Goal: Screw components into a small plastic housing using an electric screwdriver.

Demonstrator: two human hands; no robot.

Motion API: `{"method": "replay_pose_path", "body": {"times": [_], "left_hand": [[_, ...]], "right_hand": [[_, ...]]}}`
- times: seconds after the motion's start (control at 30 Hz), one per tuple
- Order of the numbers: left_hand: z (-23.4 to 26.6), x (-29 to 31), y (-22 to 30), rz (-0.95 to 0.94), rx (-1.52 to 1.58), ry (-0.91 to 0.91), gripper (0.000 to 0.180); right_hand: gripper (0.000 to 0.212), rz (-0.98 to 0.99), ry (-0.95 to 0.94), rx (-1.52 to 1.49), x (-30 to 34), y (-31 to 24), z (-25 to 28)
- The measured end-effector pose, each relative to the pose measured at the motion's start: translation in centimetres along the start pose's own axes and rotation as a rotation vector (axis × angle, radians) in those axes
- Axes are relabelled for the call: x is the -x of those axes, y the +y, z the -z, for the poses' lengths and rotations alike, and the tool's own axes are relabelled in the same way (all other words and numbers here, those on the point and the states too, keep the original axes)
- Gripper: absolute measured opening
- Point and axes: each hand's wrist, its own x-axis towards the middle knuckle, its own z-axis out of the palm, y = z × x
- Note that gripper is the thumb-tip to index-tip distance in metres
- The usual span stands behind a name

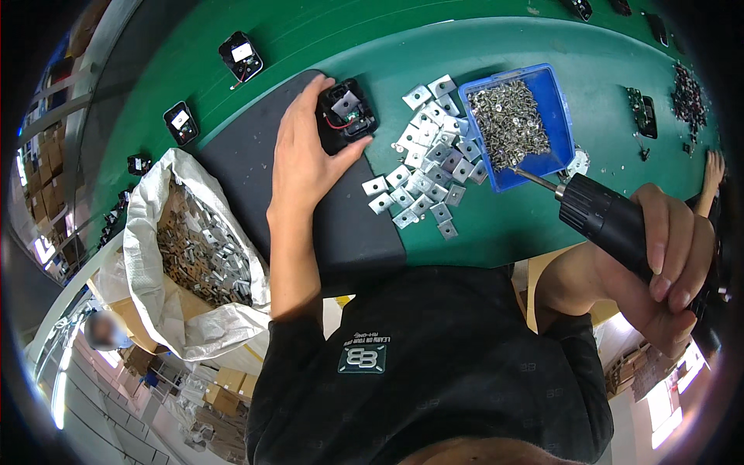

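My left hand (pixel 301 151) grips a small black plastic housing (pixel 368 118) on the dark mat (pixel 349 225), fingers at its far edge and thumb at its near edge. Inside the housing are a square metal plate, a bit of green circuit board and a red wire. In my right hand (pixel 673 260) is a black electric screwdriver (pixel 601 209), pointing left. Its bit reaches over the near edge of a blue bin (pixel 563 116), the tip at the heap of small screws (pixel 508 124). Whether a screw sits on the tip is too small to tell.
Loose square metal plates (pixel 422 182) with holes lie beside the bin. A white woven sack (pixel 147 256) of metal pieces stands left of the mat. More black housings (pixel 241 58) lie on the green surface beyond. Another person's hand (pixel 713 174) is at the far right.
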Motion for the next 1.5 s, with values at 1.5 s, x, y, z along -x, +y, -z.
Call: {"method": "replay_pose_path", "body": {"times": [1.5], "left_hand": [[-1.6,-4.0,9.4,-0.473,0.756,-0.114,0.078]], "right_hand": [[0.030,0.135,-0.271,-0.039,-1.5,2.9,-1.1]]}}
